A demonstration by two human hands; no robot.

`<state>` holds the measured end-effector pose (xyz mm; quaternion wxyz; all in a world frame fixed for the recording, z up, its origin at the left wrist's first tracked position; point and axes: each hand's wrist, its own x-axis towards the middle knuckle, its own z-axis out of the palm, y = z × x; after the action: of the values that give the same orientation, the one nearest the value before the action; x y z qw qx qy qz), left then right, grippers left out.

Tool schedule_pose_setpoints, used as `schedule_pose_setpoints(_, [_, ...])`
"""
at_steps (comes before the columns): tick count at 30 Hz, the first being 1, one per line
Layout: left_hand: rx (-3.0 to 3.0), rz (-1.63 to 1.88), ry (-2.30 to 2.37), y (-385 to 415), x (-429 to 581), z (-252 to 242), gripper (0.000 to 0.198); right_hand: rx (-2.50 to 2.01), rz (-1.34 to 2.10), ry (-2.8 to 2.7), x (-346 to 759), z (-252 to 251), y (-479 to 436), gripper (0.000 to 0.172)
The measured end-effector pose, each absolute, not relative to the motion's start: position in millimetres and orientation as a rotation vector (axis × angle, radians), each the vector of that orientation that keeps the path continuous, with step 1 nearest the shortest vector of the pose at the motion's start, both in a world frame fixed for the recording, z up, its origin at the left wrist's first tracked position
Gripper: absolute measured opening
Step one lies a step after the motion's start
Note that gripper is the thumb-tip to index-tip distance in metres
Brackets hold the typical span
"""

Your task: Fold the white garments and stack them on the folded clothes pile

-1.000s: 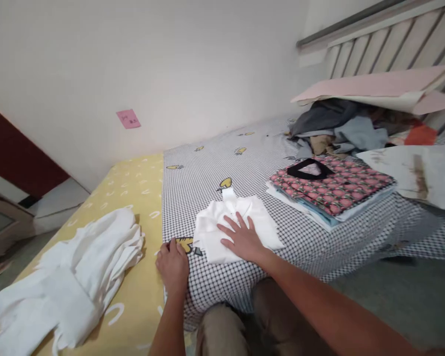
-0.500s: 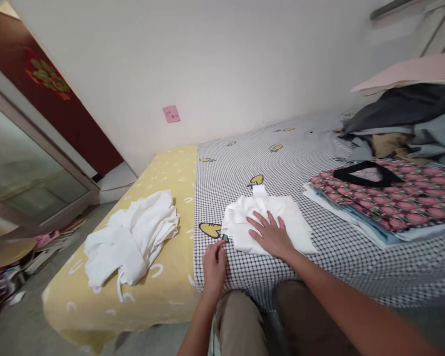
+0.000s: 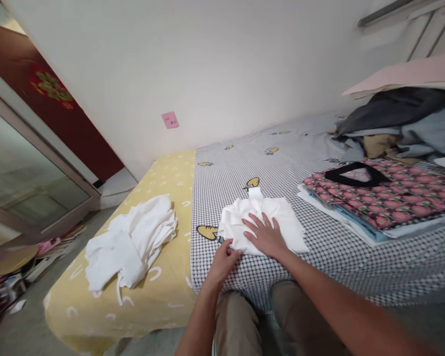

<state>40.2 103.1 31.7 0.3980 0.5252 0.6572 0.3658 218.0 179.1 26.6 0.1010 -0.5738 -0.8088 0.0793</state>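
Observation:
A folded white garment [image 3: 291, 227] lies on the checked part of the bed in front of me, with a narrow white strip [image 3: 255, 193] jutting from its far edge. My right hand [image 3: 267, 236] rests flat on top of it, fingers spread. At its near left corner, my left hand [image 3: 225, 259] has curled fingers, the thumb and forefinger at the cloth's edge; the fingertips are partly hidden. Farther left, a crumpled white garment [image 3: 133, 242] with a dangling strap lies on the yellow part of the bed.
To the right is a stack of folded clothes topped by a pink patterned garment [image 3: 403, 198] with a black neckline. Behind it rises a heap of dark and grey clothes [image 3: 385, 111]. A wall [image 3: 222, 64] bounds the far side. Assorted items cover the floor at left.
My left hand has moved right and in to the garment's near left corner. My right hand stays flat on the cloth. The view has shifted slightly.

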Motion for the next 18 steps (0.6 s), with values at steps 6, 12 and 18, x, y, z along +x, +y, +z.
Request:
schedule_pose_setpoints(6, [1.322, 0.835, 1.821, 104.0, 49.4, 35.3, 0.041, -1.677, 0.274, -2.352, 217.9, 27.0, 179.5, 0.058])
schedule_pose_setpoints(12, [1.406, 0.773, 2.179, 101.1, 60.5, 42.7, 0.038, -1.65, 0.282, -2.326, 217.9, 24.4, 181.8, 0.058])
schedule_pose_setpoints(18, [1.452, 0.616, 2.435, 80.7, 72.8, 41.7, 0.035, -1.628, 0.279, -2.319, 218.2, 25.0, 180.2, 0.058])
